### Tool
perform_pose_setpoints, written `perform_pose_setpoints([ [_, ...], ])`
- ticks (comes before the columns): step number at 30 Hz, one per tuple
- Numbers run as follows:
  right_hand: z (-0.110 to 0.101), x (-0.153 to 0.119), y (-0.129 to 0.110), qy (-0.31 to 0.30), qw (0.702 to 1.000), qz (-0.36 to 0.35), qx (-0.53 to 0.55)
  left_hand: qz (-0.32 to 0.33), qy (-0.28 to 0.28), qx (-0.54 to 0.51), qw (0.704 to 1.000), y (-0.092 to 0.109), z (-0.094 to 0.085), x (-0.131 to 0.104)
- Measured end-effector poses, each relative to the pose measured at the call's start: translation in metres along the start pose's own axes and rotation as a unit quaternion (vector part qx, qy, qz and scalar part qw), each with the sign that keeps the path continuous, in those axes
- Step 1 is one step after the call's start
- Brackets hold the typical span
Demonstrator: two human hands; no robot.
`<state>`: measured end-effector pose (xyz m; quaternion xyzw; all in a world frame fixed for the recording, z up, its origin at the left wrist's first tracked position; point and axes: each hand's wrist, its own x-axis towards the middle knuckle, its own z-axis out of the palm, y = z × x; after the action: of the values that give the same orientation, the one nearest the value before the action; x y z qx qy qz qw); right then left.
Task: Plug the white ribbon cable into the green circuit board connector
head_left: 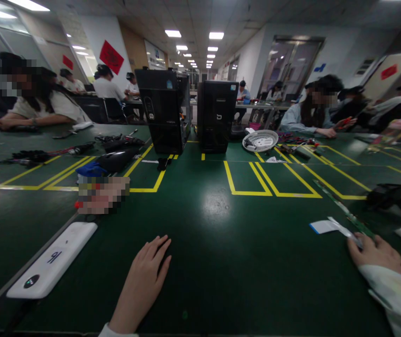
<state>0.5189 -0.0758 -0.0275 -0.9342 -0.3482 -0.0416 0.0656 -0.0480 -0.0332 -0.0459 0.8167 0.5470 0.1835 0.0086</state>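
Observation:
My left hand (147, 276) rests palm down on the green table, fingers stretched out, with nothing in it. Over at the right, my right hand (379, 256) is closed on a long, thin green circuit board (341, 204). A white flat ribbon cable (325, 227) with a blue end comes out beside the thumb and points left. The hand hides part of the board and the place where the cable meets it.
A white device marked "19" (55, 260) lies at left. Two black computer towers (218, 117) stand at the back, beside a white round basket (260, 140). Yellow tape (249, 193) marks the table. Cables (32, 157) lie at left; people sit on both sides.

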Motion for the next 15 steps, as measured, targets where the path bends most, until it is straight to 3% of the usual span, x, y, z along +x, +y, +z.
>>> perform_pose_setpoints([
  [2,0.002,0.001,0.003,0.027,0.999,-0.029,-0.026,0.002,0.004,0.003,1.0,0.0,0.0,0.0],
  [5,0.009,0.008,0.011,0.019,0.995,-0.078,-0.053,0.006,0.005,0.004,1.0,0.0,0.001,0.0],
  [9,0.028,0.024,0.021,0.031,0.982,-0.186,0.0,0.007,0.009,0.003,1.0,0.0,0.002,0.001],
  [12,0.04,0.023,0.014,0.07,0.943,-0.317,0.069,0.008,0.013,0.002,1.0,0.001,0.002,0.002],
  [15,0.043,0.005,-0.013,0.075,0.888,-0.435,0.129,0.008,0.012,0.003,1.0,0.001,0.001,0.002],
])
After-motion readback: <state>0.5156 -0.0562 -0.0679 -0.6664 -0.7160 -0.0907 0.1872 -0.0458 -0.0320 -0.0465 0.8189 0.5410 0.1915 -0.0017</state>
